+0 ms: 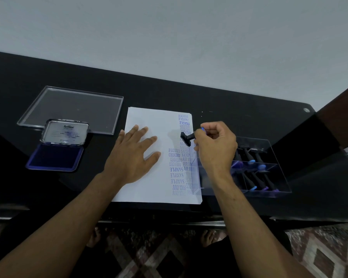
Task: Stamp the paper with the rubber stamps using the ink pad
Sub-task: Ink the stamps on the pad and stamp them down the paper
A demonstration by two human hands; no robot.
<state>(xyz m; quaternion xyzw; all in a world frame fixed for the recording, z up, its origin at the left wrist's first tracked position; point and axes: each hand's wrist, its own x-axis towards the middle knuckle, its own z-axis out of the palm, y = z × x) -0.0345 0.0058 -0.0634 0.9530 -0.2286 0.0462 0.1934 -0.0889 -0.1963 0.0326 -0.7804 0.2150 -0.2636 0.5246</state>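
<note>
A white sheet of paper (pixel 149 183) lies in the middle of the black table, with blue stamped words down its right side. My left hand (pixel 133 155) rests flat on the sheet, fingers spread. My right hand (pixel 215 145) grips a black rubber stamp (pixel 186 138) by its handle, and the stamp is tilted just above the paper's right edge. The open ink pad (pixel 55 157) sits at the left, with its blue pad facing up and its lid standing behind.
A clear box (pixel 269 169) with several more stamps stands at the right, touching the paper's edge. A clear plastic lid (pixel 72 109) lies behind the ink pad. The table's front edge runs just below the paper, with patterned floor beneath.
</note>
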